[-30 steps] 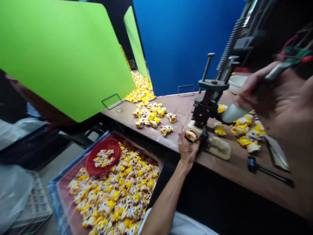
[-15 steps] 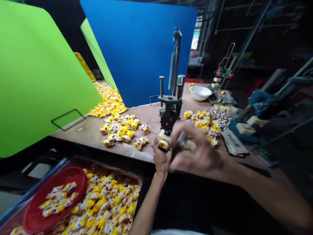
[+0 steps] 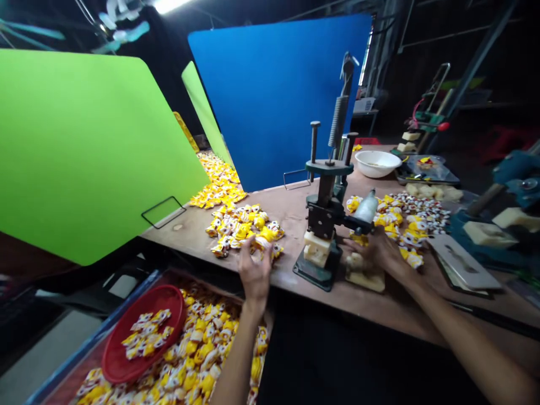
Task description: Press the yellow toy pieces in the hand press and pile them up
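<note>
My left hand (image 3: 255, 279) is at the near edge of a loose pile of small yellow-and-white toy figures (image 3: 236, 225), its thumb and fingers closed around one toy figure (image 3: 260, 243). On the tabletop to its right stands a hand press (image 3: 324, 194) with a spring on top and cream-coloured blocks (image 3: 317, 249) under its ram. My right hand (image 3: 385, 254) is just right of the press, below the lever's grey grip (image 3: 366, 209). Its fingertips are partly hidden and blurred beside a yellow piece and a cream fixture (image 3: 365, 278), so its hold is unclear.
Below the table's left edge, a bin of toy figures (image 3: 198, 349) holds a red bowl (image 3: 108, 351). More figures and small parts (image 3: 426, 211) lie right of the press, near a white bowl (image 3: 377, 163). Green (image 3: 93, 152) and blue panels (image 3: 278, 101) stand behind. Another press (image 3: 485, 225) is at right.
My left hand has gone from the press leftward to the pile with a toy figure. My right hand has moved right and away from me, off the lever area. The view has shifted left.
</note>
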`<state>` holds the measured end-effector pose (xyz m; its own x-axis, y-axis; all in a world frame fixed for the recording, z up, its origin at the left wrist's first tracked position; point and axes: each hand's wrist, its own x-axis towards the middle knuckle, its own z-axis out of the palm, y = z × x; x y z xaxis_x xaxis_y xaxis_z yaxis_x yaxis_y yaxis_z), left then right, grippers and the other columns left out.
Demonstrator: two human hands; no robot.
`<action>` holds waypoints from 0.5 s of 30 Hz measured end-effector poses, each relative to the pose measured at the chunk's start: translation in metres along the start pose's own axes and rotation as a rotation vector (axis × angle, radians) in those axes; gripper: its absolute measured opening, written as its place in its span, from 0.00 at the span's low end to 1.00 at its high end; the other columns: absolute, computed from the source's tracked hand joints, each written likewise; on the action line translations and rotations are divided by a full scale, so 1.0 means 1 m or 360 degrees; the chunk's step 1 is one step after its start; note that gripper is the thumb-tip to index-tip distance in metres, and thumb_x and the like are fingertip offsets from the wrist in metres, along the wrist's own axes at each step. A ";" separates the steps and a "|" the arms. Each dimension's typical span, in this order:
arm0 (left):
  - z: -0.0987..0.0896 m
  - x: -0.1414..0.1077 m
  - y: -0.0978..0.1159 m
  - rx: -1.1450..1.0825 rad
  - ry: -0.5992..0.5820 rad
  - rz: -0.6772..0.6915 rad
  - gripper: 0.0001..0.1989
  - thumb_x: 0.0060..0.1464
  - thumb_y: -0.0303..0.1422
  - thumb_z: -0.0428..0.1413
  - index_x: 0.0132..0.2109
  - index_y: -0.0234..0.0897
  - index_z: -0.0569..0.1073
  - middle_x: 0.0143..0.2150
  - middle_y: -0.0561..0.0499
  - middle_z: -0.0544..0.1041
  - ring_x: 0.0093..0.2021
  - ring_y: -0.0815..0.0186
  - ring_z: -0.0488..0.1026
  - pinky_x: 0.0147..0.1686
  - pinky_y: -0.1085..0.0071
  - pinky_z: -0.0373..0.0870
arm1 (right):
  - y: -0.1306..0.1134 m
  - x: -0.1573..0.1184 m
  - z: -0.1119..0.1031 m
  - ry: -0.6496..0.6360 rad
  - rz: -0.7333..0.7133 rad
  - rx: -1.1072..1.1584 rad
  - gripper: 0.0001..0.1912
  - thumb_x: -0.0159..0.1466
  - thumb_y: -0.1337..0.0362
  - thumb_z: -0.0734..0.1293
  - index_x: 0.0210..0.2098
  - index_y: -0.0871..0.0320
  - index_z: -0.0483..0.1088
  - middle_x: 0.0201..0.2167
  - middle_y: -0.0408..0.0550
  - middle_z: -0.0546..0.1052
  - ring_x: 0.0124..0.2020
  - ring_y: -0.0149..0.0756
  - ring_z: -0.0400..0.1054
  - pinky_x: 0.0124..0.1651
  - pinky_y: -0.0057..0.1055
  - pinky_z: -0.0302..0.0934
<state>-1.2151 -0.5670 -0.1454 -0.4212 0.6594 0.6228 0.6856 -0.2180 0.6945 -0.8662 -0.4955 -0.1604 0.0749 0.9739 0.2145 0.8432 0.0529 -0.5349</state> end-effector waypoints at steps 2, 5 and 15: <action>-0.002 0.037 -0.032 0.0207 -0.0114 0.0085 0.21 0.63 0.44 0.66 0.59 0.41 0.77 0.54 0.41 0.83 0.57 0.45 0.79 0.63 0.44 0.71 | -0.008 0.004 0.001 -0.0054 0.0088 -0.0040 0.19 0.63 0.50 0.74 0.47 0.56 0.76 0.44 0.61 0.82 0.47 0.60 0.79 0.48 0.47 0.73; -0.005 0.064 -0.052 0.0350 -0.0269 0.0152 0.22 0.59 0.43 0.68 0.57 0.41 0.78 0.57 0.39 0.83 0.61 0.40 0.76 0.67 0.37 0.65 | -0.006 0.009 -0.019 -0.0064 0.0144 -0.0010 0.18 0.65 0.54 0.72 0.50 0.57 0.76 0.46 0.63 0.83 0.48 0.62 0.80 0.50 0.50 0.74; -0.025 -0.076 0.081 -0.1453 -0.1258 -0.0836 0.27 0.64 0.43 0.68 0.66 0.43 0.74 0.64 0.38 0.81 0.56 0.52 0.84 0.56 0.57 0.84 | -0.071 -0.092 -0.072 -0.1027 -0.0197 0.1415 0.23 0.66 0.53 0.79 0.59 0.43 0.77 0.59 0.49 0.81 0.60 0.54 0.79 0.65 0.49 0.76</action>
<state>-1.1422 -0.6532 -0.1274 0.1597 0.9861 0.0449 -0.2288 -0.0073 0.9734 -0.8949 -0.6044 -0.0829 -0.4933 0.8696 -0.0210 0.1232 0.0459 -0.9913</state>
